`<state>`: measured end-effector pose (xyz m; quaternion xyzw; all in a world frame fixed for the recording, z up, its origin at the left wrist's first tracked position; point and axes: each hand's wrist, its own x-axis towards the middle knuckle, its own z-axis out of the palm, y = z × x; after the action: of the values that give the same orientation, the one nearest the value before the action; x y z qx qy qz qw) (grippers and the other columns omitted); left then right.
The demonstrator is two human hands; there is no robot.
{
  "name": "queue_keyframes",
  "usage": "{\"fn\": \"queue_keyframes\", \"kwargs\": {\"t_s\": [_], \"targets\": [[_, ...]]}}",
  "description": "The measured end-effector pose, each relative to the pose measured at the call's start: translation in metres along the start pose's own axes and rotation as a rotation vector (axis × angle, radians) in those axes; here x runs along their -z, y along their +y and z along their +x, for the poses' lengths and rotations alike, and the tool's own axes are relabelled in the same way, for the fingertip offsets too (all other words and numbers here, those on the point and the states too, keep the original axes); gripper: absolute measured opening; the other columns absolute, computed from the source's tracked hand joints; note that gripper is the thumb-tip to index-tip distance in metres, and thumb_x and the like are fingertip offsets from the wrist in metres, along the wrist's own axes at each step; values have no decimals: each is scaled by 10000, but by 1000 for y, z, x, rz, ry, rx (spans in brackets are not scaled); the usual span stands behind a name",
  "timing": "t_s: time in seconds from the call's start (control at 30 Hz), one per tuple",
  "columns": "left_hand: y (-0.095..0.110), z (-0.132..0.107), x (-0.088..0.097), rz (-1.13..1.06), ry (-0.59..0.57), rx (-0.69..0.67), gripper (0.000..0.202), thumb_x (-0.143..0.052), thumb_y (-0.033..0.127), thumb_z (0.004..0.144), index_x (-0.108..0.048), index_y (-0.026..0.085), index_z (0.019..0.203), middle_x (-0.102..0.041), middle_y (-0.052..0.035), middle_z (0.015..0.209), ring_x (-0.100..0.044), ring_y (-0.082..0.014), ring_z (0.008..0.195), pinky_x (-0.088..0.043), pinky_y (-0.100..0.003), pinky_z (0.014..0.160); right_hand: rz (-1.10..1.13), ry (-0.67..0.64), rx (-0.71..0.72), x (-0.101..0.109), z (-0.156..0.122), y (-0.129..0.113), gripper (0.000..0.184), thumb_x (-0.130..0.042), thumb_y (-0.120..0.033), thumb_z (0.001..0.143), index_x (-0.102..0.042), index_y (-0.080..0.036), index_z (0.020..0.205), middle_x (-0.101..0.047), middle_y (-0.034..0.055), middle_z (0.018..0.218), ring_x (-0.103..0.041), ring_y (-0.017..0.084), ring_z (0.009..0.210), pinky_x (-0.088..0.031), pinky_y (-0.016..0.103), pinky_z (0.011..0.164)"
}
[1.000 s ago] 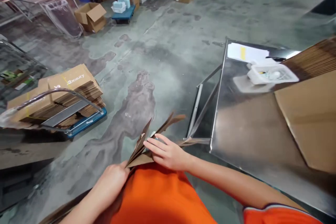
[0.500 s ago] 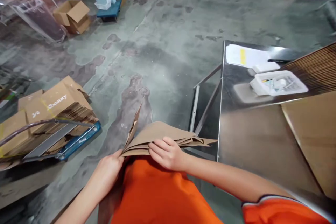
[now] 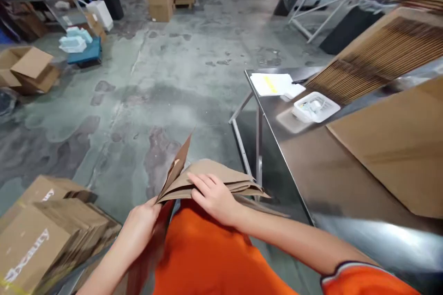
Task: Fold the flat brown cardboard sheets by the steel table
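A folded bunch of brown kraft paper sheets (image 3: 216,168) is held in front of my orange shirt. My left hand (image 3: 142,222) is closed on its gathered left end, where the sheets come together and one piece sticks up. Across the lower edge of the layers, my right hand (image 3: 215,198) presses with its fingers on top; its thumb is hidden. The loose ends of the paper fan out to the right, towards the metal table (image 3: 294,147).
On the table are papers (image 3: 272,84), a white plastic basket (image 3: 315,107), stacked cardboard (image 3: 387,50) and a cardboard sheet (image 3: 398,143). Flattened boxes (image 3: 41,235) lie on a cart at lower left. An open carton (image 3: 31,69) and a blue dolly (image 3: 86,53) stand farther off.
The view has swung right and up, so the table shows more fully and the boxes at left sit lower. My right hand has shifted slightly left over the paper; both hands keep hold.
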<state>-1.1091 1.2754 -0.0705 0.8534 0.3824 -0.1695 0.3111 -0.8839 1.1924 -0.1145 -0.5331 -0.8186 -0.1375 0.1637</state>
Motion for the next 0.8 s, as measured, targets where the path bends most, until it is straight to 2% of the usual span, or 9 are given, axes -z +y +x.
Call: {"fn": "queue_keyframes", "kwargs": {"t_s": [0.07,0.13,0.2,0.3,0.37,0.43,0.5,0.67,0.8], "targets": [[-14,15,18,31,-4,-20,389,-373,40,809,-694,178,981,-675,-114,1184,-684,-255,975,-491,-333,813,19,-153,5,-6,16,3,155,-477,-122,920,-576,-170,811,-664,55,811,-555,150,689,-386,295,619],[-24,31,33,22,-11,-51,444,-355,28,807,-693,180,1053,-665,-119,1208,-672,-252,1011,-483,-339,843,68,-275,-12,-8,30,7,148,-466,-123,919,-604,-167,949,-621,17,710,-529,156,616,-367,308,559],[-29,47,46,-25,-23,-93,459,-348,42,828,-688,194,1096,-672,-110,1186,-664,-238,1022,-477,-326,844,108,-368,-79,-9,43,15,176,-495,-135,909,-618,-153,1034,-633,26,752,-556,173,668,-390,320,574],[-29,74,61,-36,-72,-132,341,-383,124,874,-696,189,993,-691,-100,1076,-681,-231,930,-476,-302,765,122,-444,-146,-12,67,44,119,-551,-193,913,-665,-175,883,-657,46,842,-583,191,790,-424,321,640],[-28,94,71,-8,-108,-143,311,-387,135,877,-678,188,974,-689,-96,1072,-684,-232,911,-470,-299,742,144,-408,-33,-21,83,73,189,-544,-249,935,-682,-178,827,-667,68,1060,-579,216,979,-451,331,749],[-29,114,82,17,-131,-144,336,-363,103,867,-663,184,993,-685,-101,1091,-679,-235,944,-467,-297,761,180,-340,137,-34,99,105,213,-530,-266,946,-705,-181,858,-581,60,1318,-496,243,1195,-440,358,892],[-31,134,93,44,-147,-132,366,-341,69,848,-655,176,1001,-686,-109,1082,-674,-232,964,-467,-295,787,212,-303,263,-50,114,137,204,-542,-257,938,-719,-195,859,-485,29,1445,-384,260,1331,-388,390,1010],[-23,186,132,113,-162,-73,283,-389,62,818,-641,174,882,-688,-82,1011,-677,-215,926,-469,-268,756,254,-249,383,-79,155,210,223,-527,-208,922,-724,-213,818,-494,4,1423,-340,248,1362,-311,416,1096],[-4,228,165,178,-198,-29,331,-349,56,858,-650,156,951,-684,-104,1056,-682,-227,936,-494,-287,782,289,-241,474,-83,186,264,201,-574,-171,880,-688,-208,719,-597,47,1180,-414,245,1251,-328,404,1058]]}}
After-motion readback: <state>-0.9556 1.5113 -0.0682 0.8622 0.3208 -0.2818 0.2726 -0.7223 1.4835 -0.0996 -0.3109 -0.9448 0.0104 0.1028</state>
